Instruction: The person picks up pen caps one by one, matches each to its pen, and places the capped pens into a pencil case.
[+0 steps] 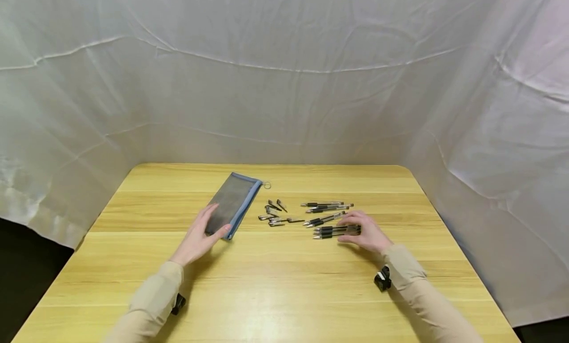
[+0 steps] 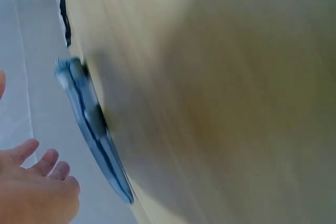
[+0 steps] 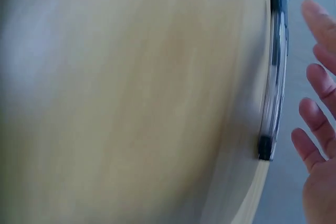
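A grey mesh zip pouch [image 1: 228,200] with blue edging lies left of the table's middle. My left hand [image 1: 200,238] is at its near left end, fingers spread above it and thumb by the zip edge. In the left wrist view the fingers look relaxed beside the pouch [image 2: 94,129], pinching nothing. My right hand [image 1: 368,233] hovers at the right ends of the nearest clear-barrelled black gel pens [image 1: 326,232]. The right wrist view has its fingers [image 3: 315,114] loosely extended beside a pen [image 3: 273,93]; contact cannot be made out.
More gel pens [image 1: 322,219] lie in a loose row just beyond the right hand's pens. Several small black-and-clear pen caps [image 1: 276,220] are scattered between pouch and pens. A ring pull [image 1: 267,185] hangs off the pouch's far corner. Pale cloth [image 1: 284,101] surrounds the wooden table [image 1: 266,283].
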The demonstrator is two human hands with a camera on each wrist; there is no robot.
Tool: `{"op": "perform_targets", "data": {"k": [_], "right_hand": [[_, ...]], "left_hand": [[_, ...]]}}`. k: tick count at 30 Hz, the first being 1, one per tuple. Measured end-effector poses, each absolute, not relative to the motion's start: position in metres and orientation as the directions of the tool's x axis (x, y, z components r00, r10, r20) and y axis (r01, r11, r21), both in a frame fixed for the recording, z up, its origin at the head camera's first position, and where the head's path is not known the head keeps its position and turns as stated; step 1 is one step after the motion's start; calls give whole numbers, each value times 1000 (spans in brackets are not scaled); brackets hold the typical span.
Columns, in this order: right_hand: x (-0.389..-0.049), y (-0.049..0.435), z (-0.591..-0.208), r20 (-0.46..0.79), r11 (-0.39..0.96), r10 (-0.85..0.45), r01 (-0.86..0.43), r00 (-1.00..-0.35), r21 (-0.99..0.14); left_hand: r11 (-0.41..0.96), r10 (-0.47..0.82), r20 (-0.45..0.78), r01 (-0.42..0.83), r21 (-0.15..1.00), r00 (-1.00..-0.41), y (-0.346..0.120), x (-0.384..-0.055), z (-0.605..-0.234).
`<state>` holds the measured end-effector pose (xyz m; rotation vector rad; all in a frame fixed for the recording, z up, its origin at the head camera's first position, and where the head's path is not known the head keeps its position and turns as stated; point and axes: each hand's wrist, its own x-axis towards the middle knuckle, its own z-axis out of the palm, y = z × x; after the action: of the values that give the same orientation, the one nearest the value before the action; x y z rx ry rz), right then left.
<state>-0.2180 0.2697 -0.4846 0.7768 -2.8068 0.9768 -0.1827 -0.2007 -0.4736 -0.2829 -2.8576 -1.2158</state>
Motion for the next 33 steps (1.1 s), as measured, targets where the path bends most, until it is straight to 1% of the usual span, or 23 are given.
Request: {"op": "perform_targets", "data": {"k": [4,10,14,21,27,33], "right_hand": [[-219,264,-485,211,669,-460,-493,-863,-556],[-221,256,-485,152,653,-473,-462,-868,-600],[-224,253,-486,149,626,-498,-473,-854,-620],[-228,254,-489,184,631,-561,-561,-807,-537],[-230,254,-488,165,645,-564,-557,-809,-523],[-231,254,-488,144,650,-580,-562,-802,-511]], "left_hand": [[656,186,92,194,729,-978,-188,-180,-475],[626,217,116,230,746,-969,-172,-178,-475],[613,244,117,247,750,-963,-162,-179,-475],[566,263,124,257,784,-957,-148,-181,-476],[530,282,150,284,799,-948,-139,-183,-478],[517,295,129,272,812,-947,-131,-184,-479]]}}
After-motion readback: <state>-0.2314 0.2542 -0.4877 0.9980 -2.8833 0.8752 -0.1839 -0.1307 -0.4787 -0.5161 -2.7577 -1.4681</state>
